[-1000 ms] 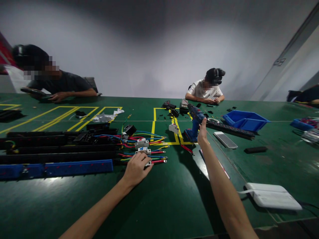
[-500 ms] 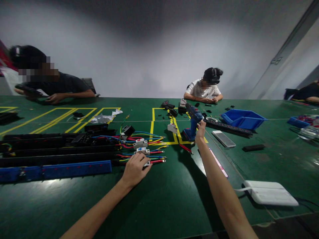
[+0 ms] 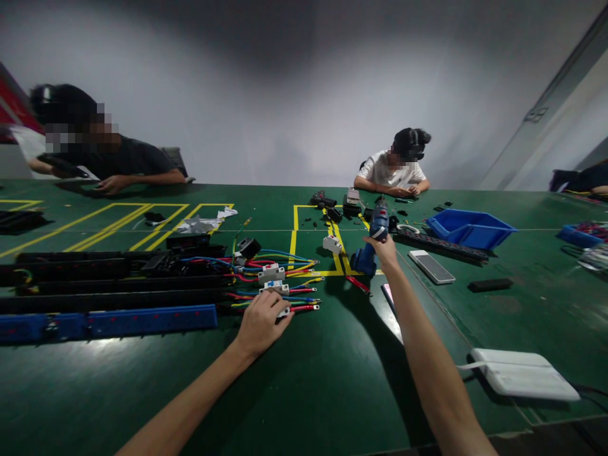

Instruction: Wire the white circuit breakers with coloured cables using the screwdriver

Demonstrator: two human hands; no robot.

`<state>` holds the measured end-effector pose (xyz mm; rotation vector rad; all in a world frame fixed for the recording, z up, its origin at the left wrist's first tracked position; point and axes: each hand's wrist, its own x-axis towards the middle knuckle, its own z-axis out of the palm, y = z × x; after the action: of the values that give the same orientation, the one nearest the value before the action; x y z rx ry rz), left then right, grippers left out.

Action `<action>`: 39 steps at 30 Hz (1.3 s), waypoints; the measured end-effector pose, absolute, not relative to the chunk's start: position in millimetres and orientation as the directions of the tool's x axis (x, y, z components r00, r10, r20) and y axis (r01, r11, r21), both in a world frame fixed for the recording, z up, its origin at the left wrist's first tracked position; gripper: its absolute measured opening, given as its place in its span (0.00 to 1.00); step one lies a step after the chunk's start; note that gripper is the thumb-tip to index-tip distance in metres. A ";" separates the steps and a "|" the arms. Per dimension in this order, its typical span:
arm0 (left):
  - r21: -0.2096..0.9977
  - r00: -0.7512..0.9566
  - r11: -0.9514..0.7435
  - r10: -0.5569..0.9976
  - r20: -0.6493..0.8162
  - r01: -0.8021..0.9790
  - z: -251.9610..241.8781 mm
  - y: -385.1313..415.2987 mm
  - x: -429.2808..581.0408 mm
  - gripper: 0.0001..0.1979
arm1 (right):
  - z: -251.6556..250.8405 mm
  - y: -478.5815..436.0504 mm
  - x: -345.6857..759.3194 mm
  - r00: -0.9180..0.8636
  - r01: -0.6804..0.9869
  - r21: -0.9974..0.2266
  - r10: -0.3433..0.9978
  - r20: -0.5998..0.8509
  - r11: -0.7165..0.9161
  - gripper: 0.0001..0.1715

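My left hand [image 3: 261, 323] is closed around a white circuit breaker [image 3: 284, 312], mostly hidden under my fingers. A red wire [image 3: 304, 308] with a metal lug comes out on its right. Two more breakers, one with a red mark [image 3: 272, 273] and one with a blue mark [image 3: 274, 287], lie just beyond among coloured wires. My right hand [image 3: 384, 251] grips a blue cordless drill [image 3: 379, 223] by its handle, its nose pointing away from me. Left of the drill lies a separate white breaker [image 3: 332, 244], with a short red wire [image 3: 358, 285] nearer me.
Long power strips, the nearest one blue [image 3: 152, 320], fill the left. On the right are a blue bin [image 3: 470, 229], a phone [image 3: 431, 266], a black bar [image 3: 490, 285] and a white device [image 3: 525, 373] with a cable. Two people sit across the green table [image 3: 266, 399].
My right hand has turned the drill, so its nose swings from up-left to pointing straight away. My left hand stays on the breaker. The whole view has shifted slightly.
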<state>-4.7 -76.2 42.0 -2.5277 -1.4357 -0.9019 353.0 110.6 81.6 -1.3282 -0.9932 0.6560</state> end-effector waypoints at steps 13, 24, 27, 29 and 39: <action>0.209 0.377 -0.544 0.765 0.523 0.813 41.0 -75.2 -5.3 0.07 | 83.1 108.4 355.5 0.395 -0.029 -0.973 0.897 0.199 0.229 0.33; 0.194 0.380 -0.542 0.761 0.525 0.818 37.7 -74.7 -6.5 0.07 | 165.1 58.7 315.9 0.233 -0.289 -0.900 0.936 0.264 0.326 0.28; 0.174 0.393 -0.554 0.747 0.537 0.814 35.1 -73.3 -8.0 0.10 | 193.5 30.5 297.7 0.107 -0.417 -0.860 0.956 0.274 0.293 0.25; 0.152 0.406 -0.562 0.734 0.544 0.813 34.0 -72.6 -8.9 0.18 | 207.2 13.2 285.5 0.135 -0.471 -0.839 0.962 0.237 0.273 0.21; 0.110 0.462 -0.581 0.735 0.496 0.807 33.5 -71.3 -12.2 0.07 | 218.6 -45.9 248.0 0.110 -0.558 -0.812 0.985 0.131 0.170 0.20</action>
<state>-12.2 -71.3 33.5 -2.5629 -1.3610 -0.7632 248.0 -45.9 218.6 -0.6842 -0.7875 1.2744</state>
